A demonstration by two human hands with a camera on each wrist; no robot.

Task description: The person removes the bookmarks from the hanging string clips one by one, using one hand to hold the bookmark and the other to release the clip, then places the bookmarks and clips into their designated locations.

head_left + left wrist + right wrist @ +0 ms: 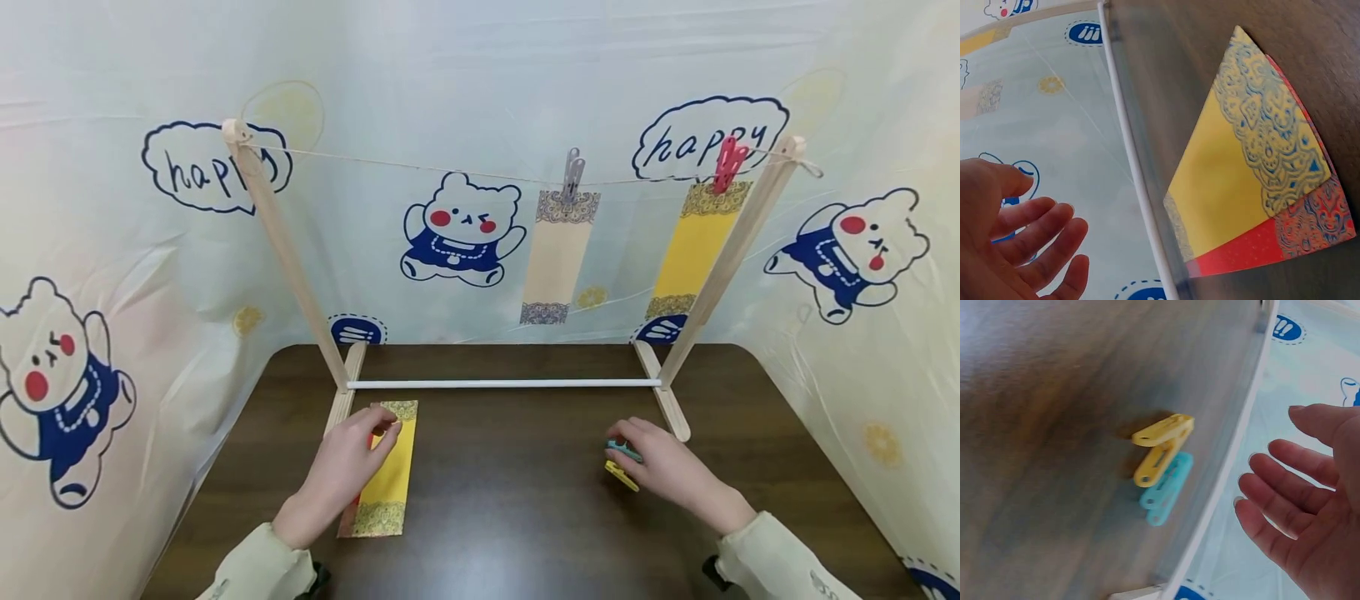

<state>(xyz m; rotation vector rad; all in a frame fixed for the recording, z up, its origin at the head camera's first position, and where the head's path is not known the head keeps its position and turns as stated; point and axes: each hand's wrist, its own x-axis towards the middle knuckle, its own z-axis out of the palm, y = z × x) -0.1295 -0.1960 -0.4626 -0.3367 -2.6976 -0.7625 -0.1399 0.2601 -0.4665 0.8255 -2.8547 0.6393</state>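
Note:
Over the left part of the table, my left hand (337, 462) is above a yellow paper strip (390, 471) with patterned ends. A red strip (1235, 250) lies partly under the yellow one. The left wrist view has the fingers loosely bent with nothing in them, apart from the strips. On the right, my right hand (663, 462) hovers by a yellow clothespin (1159, 464) and a teal clothespin (1174, 484), which lie side by side on the table. Its fingers (1300, 484) are relaxed and hold nothing in the right wrist view.
A wooden frame has two leaning posts (288, 258), a white bottom rod (502, 384) and a string (420, 166) across the top. A grey clothespin (573, 177) holds a beige strip (557, 262) there, and a red clothespin (727, 167) a yellow strip (688, 250). Behind hangs a printed curtain (450, 92).

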